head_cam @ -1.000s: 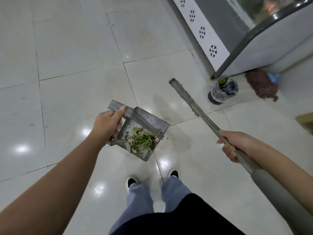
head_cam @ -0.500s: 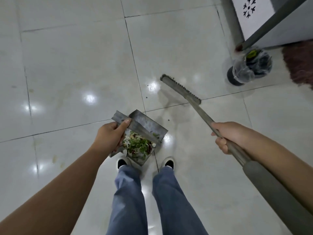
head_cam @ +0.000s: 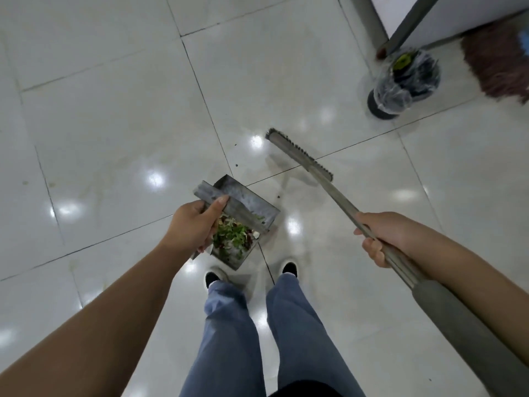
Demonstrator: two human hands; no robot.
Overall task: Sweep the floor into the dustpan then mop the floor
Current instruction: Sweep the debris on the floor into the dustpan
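Note:
A grey metal dustpan hangs above the floor in front of my feet, with green and red scraps lying in it. My left hand grips its flat handle bar, thumb on top. My right hand is wrapped around the grey broom handle, whose narrow brush head sits low over the white tiled floor, up and right of the dustpan. A few dark specks lie on the tiles near the brush.
A small black bin lined with a clear bag stands at the upper right. Beside it lie a brown mop head and the corner of a white cabinet. My shoes stand just below the dustpan.
The view has tilted further down and shifted, so the bin and cabinet slid toward the upper right. Both hands keep their grips; the brush head now sits closer above the dustpan.

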